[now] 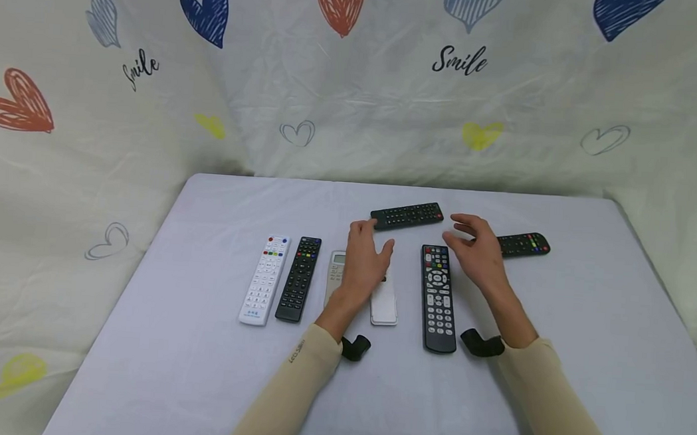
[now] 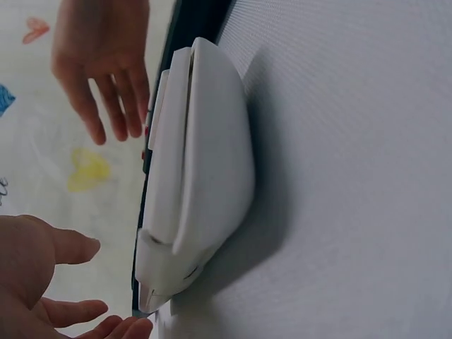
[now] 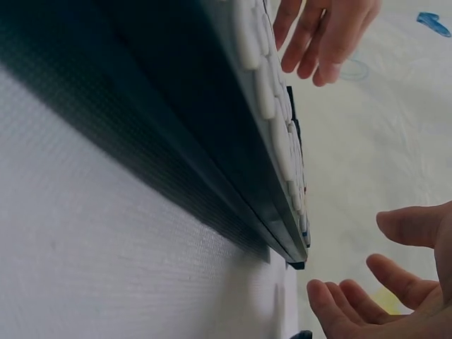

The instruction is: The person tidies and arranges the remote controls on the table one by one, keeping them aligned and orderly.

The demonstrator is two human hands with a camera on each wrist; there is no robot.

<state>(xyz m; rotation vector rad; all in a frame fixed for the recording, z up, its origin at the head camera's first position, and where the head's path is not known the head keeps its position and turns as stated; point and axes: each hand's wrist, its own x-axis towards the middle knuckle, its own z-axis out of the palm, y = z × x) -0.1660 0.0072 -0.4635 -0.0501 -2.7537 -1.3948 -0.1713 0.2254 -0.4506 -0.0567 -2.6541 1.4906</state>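
My left hand (image 1: 365,262), fingers spread and relaxed, hovers over two pale remotes, a cream remote with a small display (image 1: 337,267) and a white remote (image 1: 384,306), hiding parts of both. Its fingertips overlap the near left end of a black remote (image 1: 411,215) at the back. In the left wrist view the white remote (image 2: 215,148) is seen edge-on. My right hand (image 1: 477,253) is loosely bent with nothing in its fingers, beside a large dark remote with grey buttons (image 1: 438,299). It covers one end of another black remote (image 1: 525,245) on the right.
To the left lie a long white remote (image 1: 263,281) and a black remote (image 1: 299,279), side by side. All rest on a white-covered table (image 1: 183,367). A cloth printed with hearts (image 1: 379,99) hangs behind. Black wrist cameras (image 1: 482,344) stick out below the wrists.
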